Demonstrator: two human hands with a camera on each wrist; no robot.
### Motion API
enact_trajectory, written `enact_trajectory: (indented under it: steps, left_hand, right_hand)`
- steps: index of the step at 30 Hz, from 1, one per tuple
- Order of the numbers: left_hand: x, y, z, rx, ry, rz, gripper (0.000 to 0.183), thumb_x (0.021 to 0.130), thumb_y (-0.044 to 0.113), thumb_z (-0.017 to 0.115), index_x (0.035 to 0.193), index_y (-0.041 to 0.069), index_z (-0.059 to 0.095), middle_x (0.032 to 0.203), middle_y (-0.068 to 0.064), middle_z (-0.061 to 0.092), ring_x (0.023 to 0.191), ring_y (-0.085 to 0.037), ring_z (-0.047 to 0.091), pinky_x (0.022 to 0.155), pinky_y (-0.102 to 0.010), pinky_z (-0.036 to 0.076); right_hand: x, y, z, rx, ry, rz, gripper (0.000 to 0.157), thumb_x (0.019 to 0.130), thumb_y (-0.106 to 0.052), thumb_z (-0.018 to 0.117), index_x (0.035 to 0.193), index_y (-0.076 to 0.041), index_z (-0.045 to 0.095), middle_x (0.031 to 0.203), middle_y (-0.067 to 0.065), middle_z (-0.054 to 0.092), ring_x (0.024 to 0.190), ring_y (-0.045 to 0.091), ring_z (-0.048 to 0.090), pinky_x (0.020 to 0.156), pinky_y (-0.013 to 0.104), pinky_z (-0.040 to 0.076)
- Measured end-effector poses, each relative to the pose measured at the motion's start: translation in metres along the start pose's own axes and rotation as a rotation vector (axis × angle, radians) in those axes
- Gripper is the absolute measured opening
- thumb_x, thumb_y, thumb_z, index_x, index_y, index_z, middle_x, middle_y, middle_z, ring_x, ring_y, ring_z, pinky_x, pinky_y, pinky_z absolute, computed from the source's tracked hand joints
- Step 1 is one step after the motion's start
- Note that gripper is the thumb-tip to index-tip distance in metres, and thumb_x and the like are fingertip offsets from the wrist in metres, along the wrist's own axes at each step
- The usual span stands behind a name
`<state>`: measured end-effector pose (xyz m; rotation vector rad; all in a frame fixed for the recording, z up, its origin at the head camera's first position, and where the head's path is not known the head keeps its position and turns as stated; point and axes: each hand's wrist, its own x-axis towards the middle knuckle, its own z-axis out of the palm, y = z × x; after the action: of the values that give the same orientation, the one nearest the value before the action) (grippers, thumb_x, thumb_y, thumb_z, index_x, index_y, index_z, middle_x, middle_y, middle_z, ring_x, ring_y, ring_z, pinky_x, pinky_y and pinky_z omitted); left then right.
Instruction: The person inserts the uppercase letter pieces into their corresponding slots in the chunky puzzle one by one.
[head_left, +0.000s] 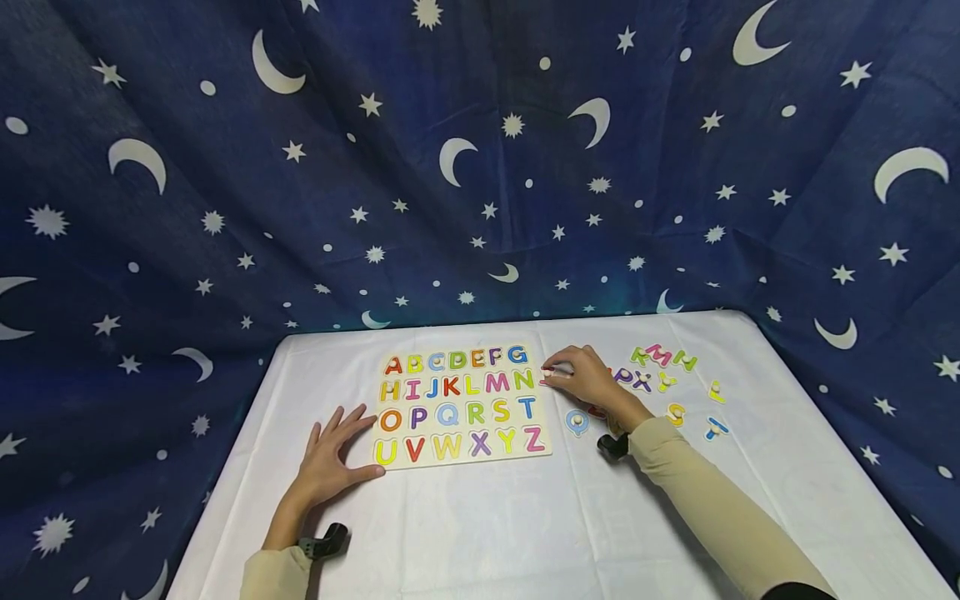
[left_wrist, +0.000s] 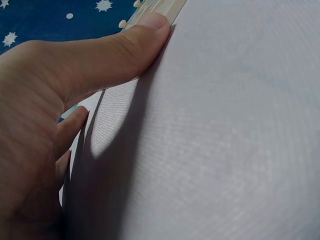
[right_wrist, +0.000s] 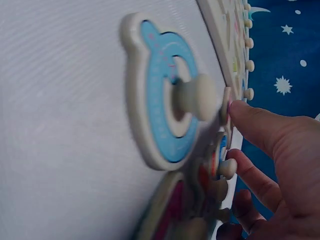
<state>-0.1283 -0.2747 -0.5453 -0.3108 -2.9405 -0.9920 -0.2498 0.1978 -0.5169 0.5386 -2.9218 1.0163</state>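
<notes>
A wooden alphabet puzzle board (head_left: 462, 462) with colourful letters lies on the white table. At its lower left corner my left hand (head_left: 330, 458) has fingers spread, thumb and a fingertip against the edges; the left wrist view shows the thumb (left_wrist: 115, 55) on the board's side. Just right of the board, my right hand (head_left: 588, 379) pinches a small pinkish letter piece (head_left: 547, 382), its letter mostly hidden by the fingers. In the right wrist view that piece (right_wrist: 226, 107) is by the thumb. A blue letter Q piece (right_wrist: 162, 100) with a round knob lies near the right hand.
Several loose knobbed letters lie on the right, among them a pink M (head_left: 657, 356), a green N (head_left: 685, 361), a purple X (head_left: 641, 382), an orange-yellow piece (head_left: 676, 414) and a blue piece (head_left: 716, 428). A dark curtain (head_left: 480, 167) with moons and stars hangs behind the table.
</notes>
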Motion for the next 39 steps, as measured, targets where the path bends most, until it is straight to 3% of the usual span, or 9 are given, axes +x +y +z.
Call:
enact_trajectory:
  steps: [11,27,32,39]
  left_hand:
    - [0.0,0.0,0.0,0.007,0.003,0.014,0.089,0.067,0.048,0.093,0.143,0.015,0.061,0.16,-0.015,0.042,0.153,-0.046,0.018,0.121,-0.069,-0.001]
    - [0.0,0.001,-0.001,0.001,0.005,0.017,0.089,0.067,0.047,0.093,0.142,0.014,0.061,0.16,-0.015,0.043,0.153,-0.047,0.018,0.121,-0.069,-0.001]
    - [0.0,0.0,0.0,0.008,0.004,0.012,0.089,0.066,0.048,0.093,0.143,0.015,0.061,0.16,-0.015,0.043,0.153,-0.046,0.018,0.121,-0.069,-0.001]
    - [0.0,0.0,0.0,0.013,0.006,0.012,0.09,0.066,0.049,0.093,0.143,0.015,0.061,0.161,-0.014,0.042,0.153,-0.046,0.018,0.121,-0.069,0.0]
  right_hand:
    - [0.0,0.004,0.008,0.016,0.052,-0.007,0.017,0.089,-0.019,0.082,0.103,-0.01,0.081,0.111,0.01,0.074,0.109,0.034,0.058,0.102,0.052,0.043]
    - [-0.001,0.001,0.011,0.016,0.066,0.033,0.016,0.091,-0.018,0.079,0.104,-0.009,0.081,0.113,0.01,0.073,0.107,0.031,0.056,0.099,0.051,0.045]
    - [0.001,-0.001,0.008,0.009,0.057,0.043,0.014,0.091,-0.017,0.079,0.103,-0.01,0.081,0.111,0.009,0.073,0.106,0.03,0.055,0.098,0.05,0.046]
    - [0.008,-0.014,-0.008,-0.026,0.058,-0.005,0.014,0.091,-0.015,0.079,0.103,-0.009,0.08,0.113,0.01,0.071,0.106,0.033,0.054,0.097,0.052,0.046]
